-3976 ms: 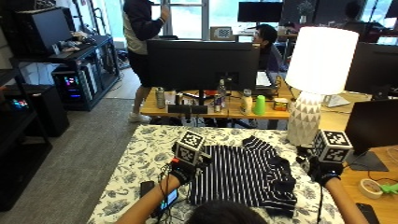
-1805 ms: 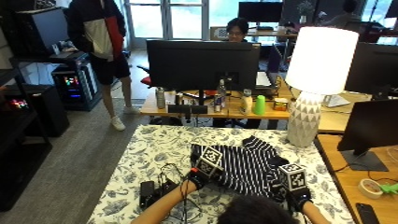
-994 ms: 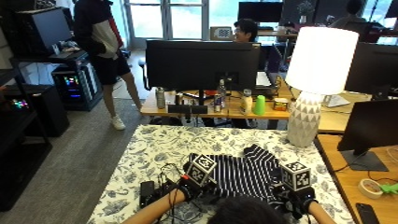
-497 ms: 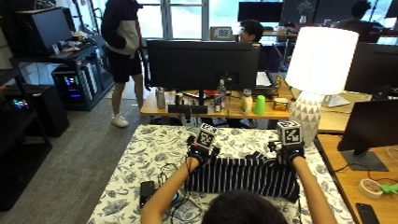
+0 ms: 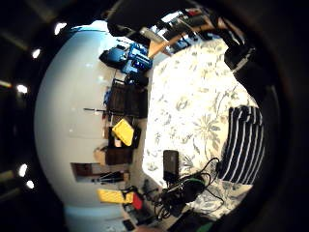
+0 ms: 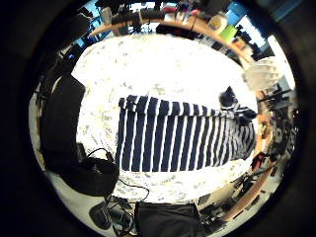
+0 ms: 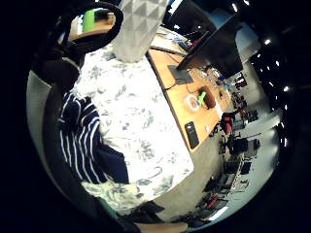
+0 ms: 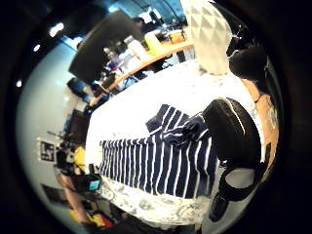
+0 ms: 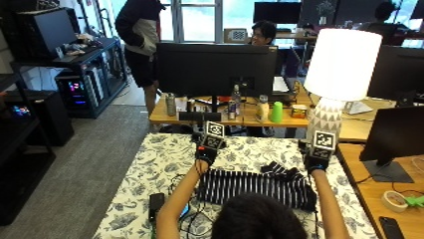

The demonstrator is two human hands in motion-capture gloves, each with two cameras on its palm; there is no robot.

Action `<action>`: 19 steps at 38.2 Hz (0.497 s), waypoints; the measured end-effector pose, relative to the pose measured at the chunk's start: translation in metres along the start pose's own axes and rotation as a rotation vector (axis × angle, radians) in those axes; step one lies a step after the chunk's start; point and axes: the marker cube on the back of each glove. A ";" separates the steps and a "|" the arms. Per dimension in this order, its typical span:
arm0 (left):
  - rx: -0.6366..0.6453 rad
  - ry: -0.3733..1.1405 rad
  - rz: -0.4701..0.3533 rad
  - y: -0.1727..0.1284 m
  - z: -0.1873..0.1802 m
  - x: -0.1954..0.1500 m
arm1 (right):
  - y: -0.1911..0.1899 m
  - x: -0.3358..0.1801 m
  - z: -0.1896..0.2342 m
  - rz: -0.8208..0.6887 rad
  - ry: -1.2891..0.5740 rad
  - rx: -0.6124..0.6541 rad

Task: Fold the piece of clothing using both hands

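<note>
The striped garment (image 9: 255, 185) lies folded into a broad band across the near half of the table (image 9: 162, 159), its long side running parallel to the near edge, with the flowered tablecloth showing bare beyond it toward the far edge. Navy and white stripes run across the band, and at its right end a dark bunched part (a sleeve or collar, hard to say which) sticks up from the far edge of the cloth.

The left hand (image 9: 206, 154) is raised over the far left corner of the garment, at the end of a forearm stretched out from the near edge. The right hand (image 9: 315, 162) is over the far right corner of the cloth, near the right edge of the table. Whether either hand's fingers are spread, pressed together or pinching cloth cannot be told: the outside view shows only the backs of the gloves. Both thumb side palm views show the whole garment lying flat on the tablecloth below.

A dark phone (image 9: 156, 201) and a tangle of black cables (image 9: 177, 185) lie at the near left corner of the table. A white lamp (image 9: 334, 79) stands just past the far right corner.
</note>
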 end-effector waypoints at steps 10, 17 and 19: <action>0.067 0.152 0.187 0.036 -0.032 0.016 | 0.028 0.026 -0.069 -0.058 0.025 0.050; 0.006 0.204 0.315 0.063 -0.005 0.058 | 0.069 0.025 -0.082 -0.101 -0.054 -0.096; -0.048 0.211 0.334 0.068 0.011 0.072 | 0.067 0.023 -0.059 -0.119 -0.097 -0.152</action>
